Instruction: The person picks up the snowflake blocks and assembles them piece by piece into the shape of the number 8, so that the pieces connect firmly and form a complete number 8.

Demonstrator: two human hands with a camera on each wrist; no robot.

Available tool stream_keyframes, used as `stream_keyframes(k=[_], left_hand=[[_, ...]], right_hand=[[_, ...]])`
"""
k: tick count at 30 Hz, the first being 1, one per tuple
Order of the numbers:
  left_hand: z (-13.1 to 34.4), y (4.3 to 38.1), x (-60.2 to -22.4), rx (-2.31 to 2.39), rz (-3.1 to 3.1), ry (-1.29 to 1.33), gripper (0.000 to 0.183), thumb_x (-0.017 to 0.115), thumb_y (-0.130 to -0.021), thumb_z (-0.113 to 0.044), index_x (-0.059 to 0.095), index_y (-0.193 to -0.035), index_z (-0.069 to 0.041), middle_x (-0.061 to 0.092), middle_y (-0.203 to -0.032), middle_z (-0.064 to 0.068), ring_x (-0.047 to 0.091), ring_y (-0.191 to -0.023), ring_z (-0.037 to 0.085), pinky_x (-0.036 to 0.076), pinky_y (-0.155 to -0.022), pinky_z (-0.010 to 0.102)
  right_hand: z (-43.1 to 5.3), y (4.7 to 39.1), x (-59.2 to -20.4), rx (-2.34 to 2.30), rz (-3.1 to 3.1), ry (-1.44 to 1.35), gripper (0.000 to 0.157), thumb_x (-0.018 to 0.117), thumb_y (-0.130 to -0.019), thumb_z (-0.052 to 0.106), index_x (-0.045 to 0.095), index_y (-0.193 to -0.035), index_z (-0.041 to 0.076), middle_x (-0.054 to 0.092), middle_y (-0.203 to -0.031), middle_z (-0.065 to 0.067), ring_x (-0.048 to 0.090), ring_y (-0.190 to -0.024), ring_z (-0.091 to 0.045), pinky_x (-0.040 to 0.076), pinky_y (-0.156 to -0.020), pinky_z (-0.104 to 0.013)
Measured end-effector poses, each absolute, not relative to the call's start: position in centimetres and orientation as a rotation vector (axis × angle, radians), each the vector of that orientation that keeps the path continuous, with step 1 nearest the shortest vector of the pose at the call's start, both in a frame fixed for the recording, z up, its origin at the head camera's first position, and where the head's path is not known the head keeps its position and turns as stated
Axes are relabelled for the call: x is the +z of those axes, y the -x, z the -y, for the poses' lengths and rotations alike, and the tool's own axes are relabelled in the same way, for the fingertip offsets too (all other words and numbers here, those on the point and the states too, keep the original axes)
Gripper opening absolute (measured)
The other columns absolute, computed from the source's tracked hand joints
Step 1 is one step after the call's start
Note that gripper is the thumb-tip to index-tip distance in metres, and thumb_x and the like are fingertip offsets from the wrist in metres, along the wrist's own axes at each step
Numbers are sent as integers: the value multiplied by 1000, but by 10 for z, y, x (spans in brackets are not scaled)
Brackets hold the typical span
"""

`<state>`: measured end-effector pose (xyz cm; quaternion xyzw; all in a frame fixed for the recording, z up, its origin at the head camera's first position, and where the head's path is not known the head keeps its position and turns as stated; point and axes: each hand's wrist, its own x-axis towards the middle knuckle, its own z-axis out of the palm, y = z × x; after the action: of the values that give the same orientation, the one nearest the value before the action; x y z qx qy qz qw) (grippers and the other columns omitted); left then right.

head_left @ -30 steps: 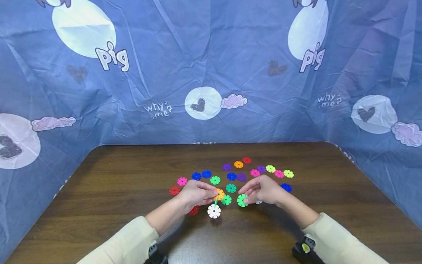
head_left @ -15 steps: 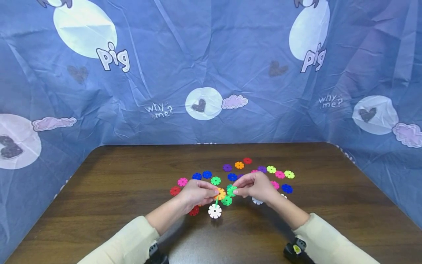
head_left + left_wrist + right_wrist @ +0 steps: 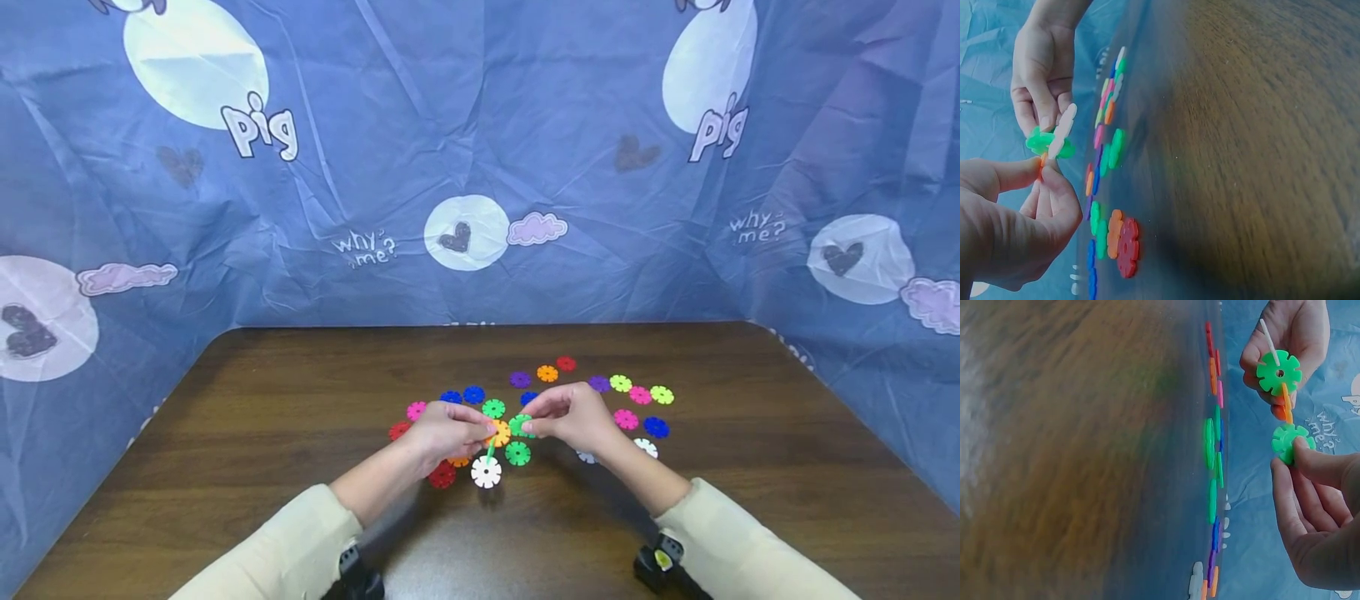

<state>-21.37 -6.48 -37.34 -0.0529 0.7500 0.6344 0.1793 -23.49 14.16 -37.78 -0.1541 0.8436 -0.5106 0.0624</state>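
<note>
Thumb and fingers of my left hand [image 3: 450, 435] pinch an orange notched flower disc [image 3: 501, 433]. Slotted to it is a green disc [image 3: 1279, 374], seen edge-on in the head view, and from that one hangs a white disc [image 3: 487, 472]. My right hand [image 3: 576, 415] pinches another green disc [image 3: 1286, 442] by its edge between thumb and index finger. In the right wrist view this disc's rim meets the orange disc's lower end. The linked pieces are held above the table, and the left fingers cover part of the orange disc.
Several loose flower discs in many colours lie on the brown table [image 3: 300, 392]. A red disc [image 3: 442, 474] is below the left hand, a green disc [image 3: 517, 453] between the hands, a blue disc [image 3: 656, 427] to the right. Blue printed cloth [image 3: 390, 150] stands behind.
My right hand has moved left, carrying its green disc from beside the white discs up to the orange disc. My left hand stays nearly still with the linked discs.
</note>
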Motion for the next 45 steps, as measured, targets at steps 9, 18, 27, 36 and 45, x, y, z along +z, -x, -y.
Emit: stream_keyframes(k=[9, 18, 27, 36, 45], left_hand=[[64, 216, -371, 1789, -2115, 143, 16, 67, -87, -5, 70, -100, 3, 71, -83, 5, 62, -71, 9, 57, -73, 23], [61, 216, -373, 1763, -2141, 142, 15, 69, -85, -2, 71, -98, 5, 69, -73, 1, 59, -65, 10, 53, -66, 23], [62, 216, -376, 1806, -2054, 150, 20, 64, -86, 2, 68, -105, 10, 65, -66, -5, 58, -65, 9, 52, -71, 25], [64, 214, -372, 1764, -2042, 63, 20, 67, -86, -2, 69, -104, 8, 67, -69, -1, 60, -65, 8, 48, -62, 17], [64, 211, -363, 1710, -2039, 1, 21, 69, -87, -9, 70, -103, 6, 71, -73, 1, 66, -66, 7, 53, -64, 15]], right_hand=[[-141, 234, -374, -1619, -2480, 421, 20, 78, -78, 7, 72, -91, -6, 74, -86, -20, 73, -75, -27, 60, -72, -41], [-139, 233, -379, -1640, -2449, 501, 17, 78, -75, 1, 71, -86, -9, 73, -83, -22, 73, -69, -23, 60, -68, -42], [-133, 234, -380, -1703, -2321, 527, 18, 74, -78, -4, 67, -88, -16, 72, -84, -27, 72, -66, -14, 59, -70, -47], [-139, 239, -379, -1694, -2301, 624, 21, 74, -79, -3, 66, -92, -17, 71, -89, -30, 73, -72, -15, 59, -72, -45], [-144, 245, -368, -1556, -2315, 791, 20, 73, -80, -2, 67, -94, -14, 70, -92, -31, 73, -73, -11, 60, -73, -42]])
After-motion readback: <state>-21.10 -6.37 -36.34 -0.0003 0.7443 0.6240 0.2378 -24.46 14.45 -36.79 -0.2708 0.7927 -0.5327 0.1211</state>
